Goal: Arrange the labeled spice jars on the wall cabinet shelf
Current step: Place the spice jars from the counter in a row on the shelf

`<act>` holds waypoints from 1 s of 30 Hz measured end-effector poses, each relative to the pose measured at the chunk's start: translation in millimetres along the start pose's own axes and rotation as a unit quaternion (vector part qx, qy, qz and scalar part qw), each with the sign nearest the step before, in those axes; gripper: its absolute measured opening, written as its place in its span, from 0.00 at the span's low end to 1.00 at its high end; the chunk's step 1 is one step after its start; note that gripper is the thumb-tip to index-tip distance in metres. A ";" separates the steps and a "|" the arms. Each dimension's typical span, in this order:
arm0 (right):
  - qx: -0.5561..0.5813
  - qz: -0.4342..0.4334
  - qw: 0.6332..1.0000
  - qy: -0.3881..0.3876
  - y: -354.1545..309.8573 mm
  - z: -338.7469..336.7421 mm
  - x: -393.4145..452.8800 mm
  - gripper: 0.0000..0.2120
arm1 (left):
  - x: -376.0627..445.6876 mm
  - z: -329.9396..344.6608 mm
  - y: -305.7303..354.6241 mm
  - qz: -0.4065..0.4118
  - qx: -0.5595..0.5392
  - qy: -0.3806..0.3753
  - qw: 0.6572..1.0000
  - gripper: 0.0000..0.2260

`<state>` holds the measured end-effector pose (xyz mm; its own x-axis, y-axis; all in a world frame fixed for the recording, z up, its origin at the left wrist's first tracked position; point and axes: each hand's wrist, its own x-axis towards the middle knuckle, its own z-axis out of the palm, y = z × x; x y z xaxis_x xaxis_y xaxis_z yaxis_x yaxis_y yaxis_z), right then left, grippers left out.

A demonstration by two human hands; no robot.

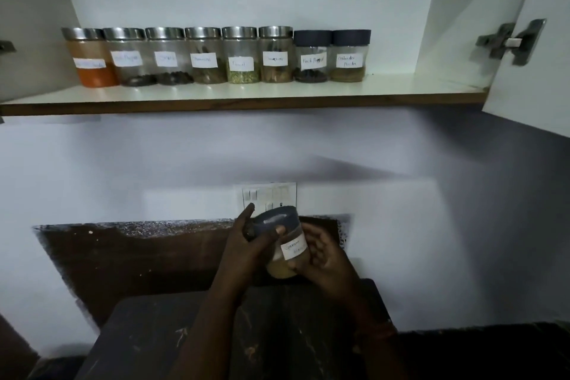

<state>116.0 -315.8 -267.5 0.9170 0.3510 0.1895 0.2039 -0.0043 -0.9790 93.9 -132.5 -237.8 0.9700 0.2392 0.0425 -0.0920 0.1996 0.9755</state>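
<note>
Both hands are gripping a tilted jar (285, 248): left hand (246, 245) on its lid, right hand (324, 259) seemingly cupping its body; the shelf (416, 88) is lying above, free toward its right end.

The white cabinet shelf (401, 88) with a brown front edge carries eight labelled spice jars (216, 55) in one row, touching, toward its left; its right end lies bare.

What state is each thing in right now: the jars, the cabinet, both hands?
Shelf jars: eight in a row, upright, lids on.
Held jar: tilted, dark lid on, off the shelf.
Left hand: grips the held jar's lid end.
Right hand: curled round the held jar's body.
Cabinet door: open.
Shelf: bare space right of the row.
</note>
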 end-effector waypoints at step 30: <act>-0.097 -0.132 0.975 0.148 -177.3 -47.9 42.0 0.24 | 11.6 81.5 157.7 0.251 0.203 0.062 0.944 0.10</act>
<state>134.7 -345.2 -82.4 0.8764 0.0783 0.4752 0.4816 -0.1383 -0.8654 109.0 -175.8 -65.9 0.7909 0.3204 0.5214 -0.4156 -0.3442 0.8419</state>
